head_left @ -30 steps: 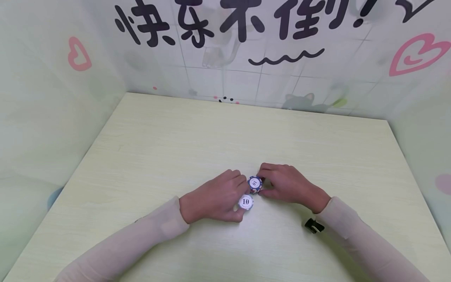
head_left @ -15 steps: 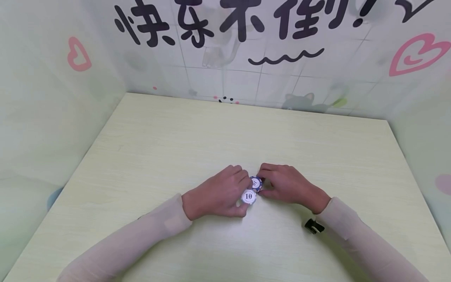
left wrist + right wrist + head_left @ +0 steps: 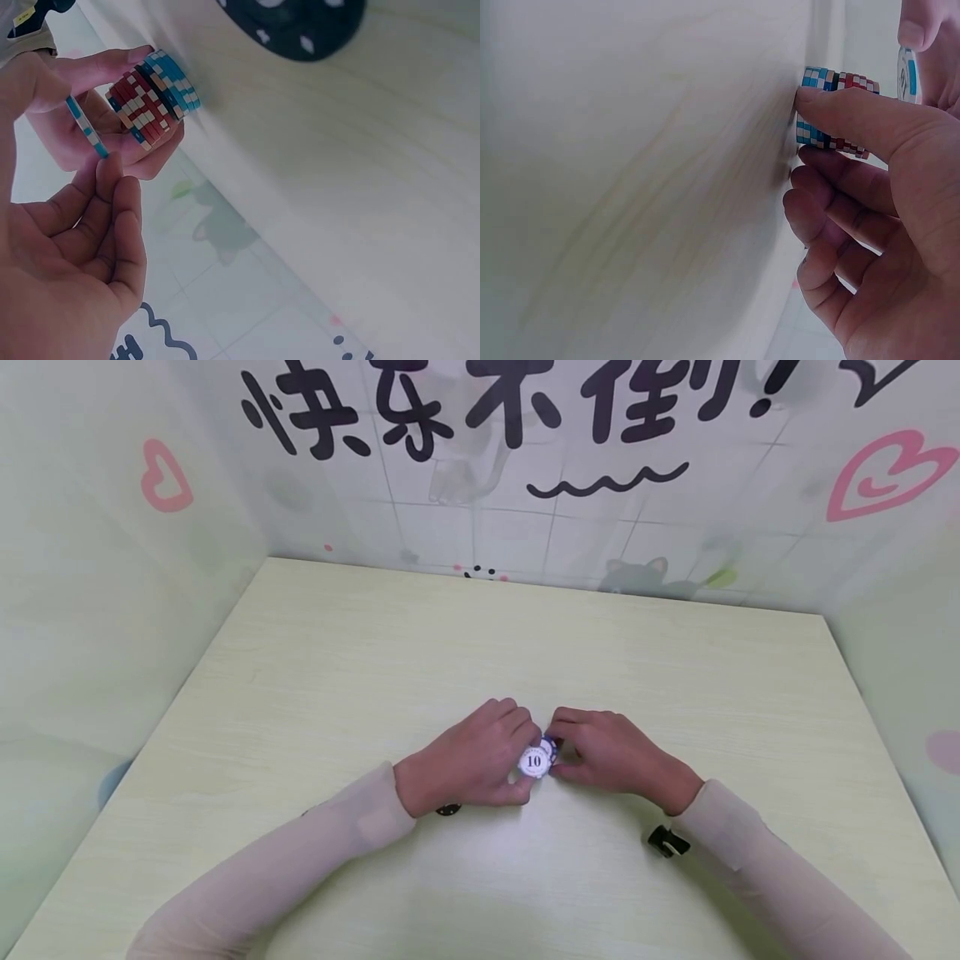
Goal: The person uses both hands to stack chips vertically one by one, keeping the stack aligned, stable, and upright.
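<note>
Between thumb and fingers, my left hand pinches a single light-blue and white poker chip marked 10. This chip is held over the near edge of a stack of poker chips, with a gap visible in the left wrist view. Light-blue, dark-blue and red layers make up the stack, which stands on the table. Thumb and fingers of my right hand grip it around its sides, low down. From the head view, most of the stack is hidden by the held chip and the fingers.
A black poker chip with white marks lies on the table just under the left wrist, partly covered. A small black clip-like piece shows beside the right sleeve. Printed wall sheets border the pale wooden table at the back and sides.
My left hand has moved right and away from me, carrying the chip over the stack. The black chip has come into sight behind it. My right hand stays in place.
</note>
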